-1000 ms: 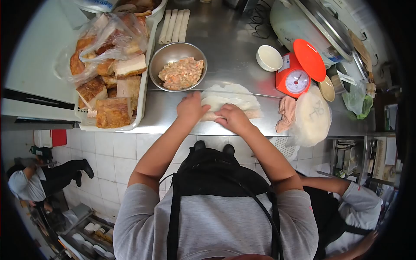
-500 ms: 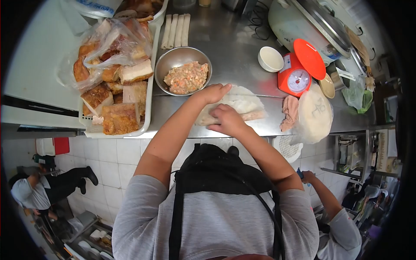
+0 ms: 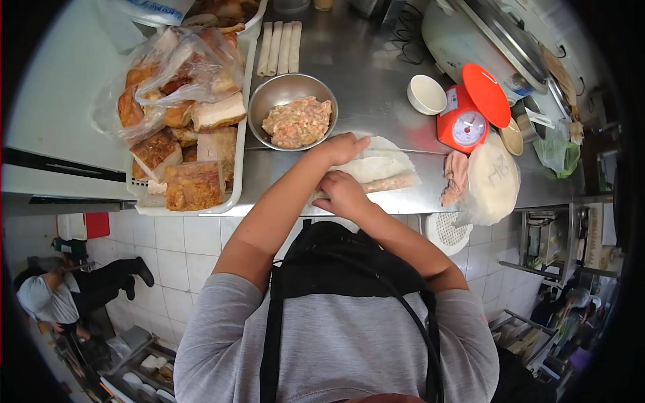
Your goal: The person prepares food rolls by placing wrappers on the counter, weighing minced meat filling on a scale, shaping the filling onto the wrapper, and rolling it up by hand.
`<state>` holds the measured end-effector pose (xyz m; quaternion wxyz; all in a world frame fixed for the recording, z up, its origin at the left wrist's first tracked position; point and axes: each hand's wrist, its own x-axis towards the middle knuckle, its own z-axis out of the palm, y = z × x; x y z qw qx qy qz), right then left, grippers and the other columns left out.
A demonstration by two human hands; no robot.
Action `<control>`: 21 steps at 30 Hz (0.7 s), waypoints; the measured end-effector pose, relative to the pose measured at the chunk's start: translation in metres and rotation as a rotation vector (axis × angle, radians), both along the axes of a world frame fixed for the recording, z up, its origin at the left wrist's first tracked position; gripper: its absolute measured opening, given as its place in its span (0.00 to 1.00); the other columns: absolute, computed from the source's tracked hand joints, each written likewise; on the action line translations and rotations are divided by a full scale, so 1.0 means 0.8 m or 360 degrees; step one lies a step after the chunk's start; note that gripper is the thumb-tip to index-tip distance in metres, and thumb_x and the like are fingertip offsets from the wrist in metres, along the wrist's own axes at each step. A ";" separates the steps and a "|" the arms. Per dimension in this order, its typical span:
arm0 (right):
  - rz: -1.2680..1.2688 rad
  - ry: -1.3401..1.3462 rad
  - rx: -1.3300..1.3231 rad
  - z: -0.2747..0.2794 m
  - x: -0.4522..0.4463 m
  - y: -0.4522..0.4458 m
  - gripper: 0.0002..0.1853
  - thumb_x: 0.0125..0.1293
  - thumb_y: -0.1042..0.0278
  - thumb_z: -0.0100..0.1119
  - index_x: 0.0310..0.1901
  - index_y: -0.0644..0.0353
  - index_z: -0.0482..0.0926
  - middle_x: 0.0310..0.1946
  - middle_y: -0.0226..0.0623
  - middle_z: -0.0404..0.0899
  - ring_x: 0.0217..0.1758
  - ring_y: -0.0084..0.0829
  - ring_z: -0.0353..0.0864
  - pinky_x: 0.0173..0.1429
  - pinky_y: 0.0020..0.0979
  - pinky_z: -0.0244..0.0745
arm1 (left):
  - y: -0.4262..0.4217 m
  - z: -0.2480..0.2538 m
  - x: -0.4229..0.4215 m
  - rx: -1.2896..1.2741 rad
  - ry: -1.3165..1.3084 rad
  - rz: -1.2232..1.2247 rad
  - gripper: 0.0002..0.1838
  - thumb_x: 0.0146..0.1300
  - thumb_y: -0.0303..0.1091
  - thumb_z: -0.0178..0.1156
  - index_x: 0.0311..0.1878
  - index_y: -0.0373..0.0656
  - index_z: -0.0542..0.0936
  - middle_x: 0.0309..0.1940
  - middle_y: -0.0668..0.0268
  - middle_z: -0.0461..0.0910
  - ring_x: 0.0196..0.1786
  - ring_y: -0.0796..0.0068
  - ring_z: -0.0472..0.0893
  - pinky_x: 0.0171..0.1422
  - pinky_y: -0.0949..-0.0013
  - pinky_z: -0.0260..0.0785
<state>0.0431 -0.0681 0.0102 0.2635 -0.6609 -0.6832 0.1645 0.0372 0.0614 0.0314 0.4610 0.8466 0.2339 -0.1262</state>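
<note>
A thin, pale round wrapper (image 3: pixel 381 154) lies on the steel counter, with a strip of pinkish minced filling (image 3: pixel 393 183) along its near edge. My left hand (image 3: pixel 344 149) rests palm down over the wrapper's left side, a finger stretched to the right; its other fingers are partly hidden. Just nearer to me, my right hand (image 3: pixel 344 193) has its fingers bent round the left end of the wrapper and filling, which it covers. Beyond my left hand stands a steel bowl (image 3: pixel 259 121) of minced meat filling (image 3: pixel 299 122) with orange bits.
Roasted pork pieces (image 3: pixel 195 185) fill a white basket (image 3: pixel 236 191) at left. Several pale rolls (image 3: pixel 281 47) lie behind the bowl. To the right are a white bowl (image 3: pixel 426 94), a red scale (image 3: pixel 463 121), a pink cloth (image 3: pixel 454 178) and bagged round wrappers (image 3: pixel 494 181).
My right hand has shifted left and slightly nearer to me, uncovering more of the filling strip. My left hand stays over the wrapper. The view has shifted slightly; the co-worker's arm at lower right is gone.
</note>
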 end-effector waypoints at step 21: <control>-0.0200 0.0031 0.0043 0.004 0.104 -0.093 0.14 0.42 0.65 0.68 0.32 0.57 0.77 0.32 0.35 0.74 0.40 0.38 0.73 0.46 0.35 0.68 | -0.034 -0.012 0.016 0.0638 0.0111 0.0157 0.34 0.44 0.50 0.66 0.46 0.34 0.69 0.45 0.47 0.74 0.50 0.53 0.74 0.55 0.60 0.65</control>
